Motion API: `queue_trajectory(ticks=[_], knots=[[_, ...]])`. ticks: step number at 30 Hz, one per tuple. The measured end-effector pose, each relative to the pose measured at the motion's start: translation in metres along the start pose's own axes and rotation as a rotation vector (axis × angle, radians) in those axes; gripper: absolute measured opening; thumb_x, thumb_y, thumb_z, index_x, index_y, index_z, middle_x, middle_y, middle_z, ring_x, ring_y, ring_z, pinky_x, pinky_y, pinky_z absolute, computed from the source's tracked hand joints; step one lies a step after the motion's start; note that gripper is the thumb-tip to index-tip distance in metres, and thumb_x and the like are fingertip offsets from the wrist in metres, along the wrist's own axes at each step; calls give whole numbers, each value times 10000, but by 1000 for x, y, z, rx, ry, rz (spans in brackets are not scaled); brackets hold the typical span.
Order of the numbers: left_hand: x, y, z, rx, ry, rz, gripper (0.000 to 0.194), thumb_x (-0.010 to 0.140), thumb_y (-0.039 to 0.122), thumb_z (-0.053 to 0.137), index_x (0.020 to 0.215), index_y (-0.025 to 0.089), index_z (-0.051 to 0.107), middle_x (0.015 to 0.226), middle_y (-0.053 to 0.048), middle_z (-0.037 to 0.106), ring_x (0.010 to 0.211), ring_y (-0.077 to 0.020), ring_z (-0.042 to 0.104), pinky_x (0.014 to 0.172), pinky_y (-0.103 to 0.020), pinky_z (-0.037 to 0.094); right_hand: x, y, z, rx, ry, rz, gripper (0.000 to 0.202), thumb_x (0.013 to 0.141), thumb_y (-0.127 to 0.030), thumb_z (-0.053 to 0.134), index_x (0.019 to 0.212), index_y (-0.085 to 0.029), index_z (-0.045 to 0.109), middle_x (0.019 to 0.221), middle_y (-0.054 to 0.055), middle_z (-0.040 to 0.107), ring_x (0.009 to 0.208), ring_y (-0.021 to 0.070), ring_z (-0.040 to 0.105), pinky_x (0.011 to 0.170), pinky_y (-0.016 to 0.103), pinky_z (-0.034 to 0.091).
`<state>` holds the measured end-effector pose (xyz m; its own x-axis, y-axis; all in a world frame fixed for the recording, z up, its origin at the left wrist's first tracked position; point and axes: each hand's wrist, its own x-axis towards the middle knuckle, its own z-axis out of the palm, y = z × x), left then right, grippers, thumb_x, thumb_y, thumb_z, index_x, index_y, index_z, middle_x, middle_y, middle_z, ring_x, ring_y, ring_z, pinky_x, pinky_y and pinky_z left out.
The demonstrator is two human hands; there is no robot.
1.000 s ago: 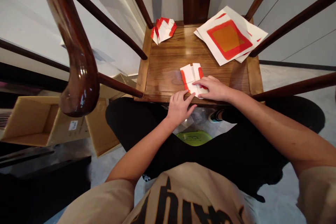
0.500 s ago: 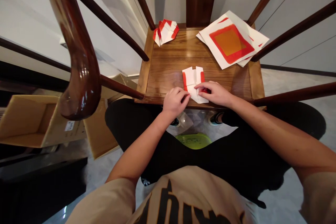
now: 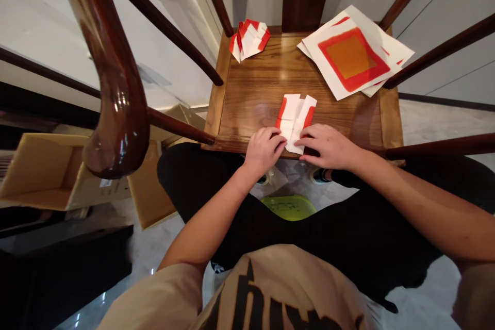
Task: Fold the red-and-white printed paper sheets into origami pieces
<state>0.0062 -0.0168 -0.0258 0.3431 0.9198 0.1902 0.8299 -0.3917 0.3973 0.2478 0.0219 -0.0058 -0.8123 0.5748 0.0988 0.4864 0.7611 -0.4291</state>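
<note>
A folded white paper with red side edges (image 3: 294,117) lies near the front edge of the wooden chair seat (image 3: 251,98). Two flaps meet along its middle, with a narrow gap between them. My left hand (image 3: 264,149) grips its lower left edge between thumb and fingers. On the lower right edge, my right hand (image 3: 327,145) holds the paper with bent fingers on top and the thumb below. The underside of the paper is hidden.
A folded red and white paper piece (image 3: 250,40) sits at the seat's back left. Flat sheets with a red and orange square (image 3: 351,56) lie at the back right. Dark spindles surround the seat; cardboard boxes (image 3: 46,175) stand at left, a green lid (image 3: 290,207) below.
The right flap now lies flat, its red edge showing further down. My right hand has moved outward to the paper's right edge. The whole view has shifted slightly.
</note>
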Motion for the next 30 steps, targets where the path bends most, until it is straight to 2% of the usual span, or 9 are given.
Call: queue_trajectory(ticks=[6,11,14,19,24,30], knots=[[3,-13,-6,-42,-27,-12,188,942,329,578,990,239,735,1177,-64,654,1101,-223,562,950,-388,439,-2,-10,15,-82,13,-14,355,921,-447,566,1177,-224,669,1175,130,644,1044,305,570,857,451,421],[3,-14,-11,-53,-28,4,177,935,312,587,979,245,745,1188,-47,663,1110,-224,566,956,-393,452,-4,-21,35,-154,150,-65,262,942,-307,544,1140,-208,684,1105,121,676,994,277,585,823,423,435],[2,-12,-12,-56,-23,6,169,930,296,592,977,245,746,1187,-45,669,1103,-225,575,947,-393,461,-6,-21,42,-159,247,-94,222,930,-278,578,1105,-210,696,1070,102,691,958,253,602,805,402,449],[1,-12,-11,-59,-20,20,158,925,271,596,974,246,744,1199,-34,675,1100,-225,580,938,-391,466,-5,-19,44,-105,318,-69,164,926,-286,607,1022,-216,721,1020,83,708,902,231,621,760,381,471],[0,-11,-9,-74,-41,54,184,941,264,565,983,251,743,1215,-18,680,1108,-216,579,958,-389,453,2,-20,42,34,357,27,154,937,-283,597,958,-216,734,954,72,719,880,225,633,779,384,494],[-2,-4,-17,-70,-65,55,208,920,296,562,985,238,751,1249,-50,655,1146,-246,558,975,-420,433,11,-18,41,154,415,119,168,935,-312,606,885,-208,728,853,64,703,809,215,626,774,380,507]])
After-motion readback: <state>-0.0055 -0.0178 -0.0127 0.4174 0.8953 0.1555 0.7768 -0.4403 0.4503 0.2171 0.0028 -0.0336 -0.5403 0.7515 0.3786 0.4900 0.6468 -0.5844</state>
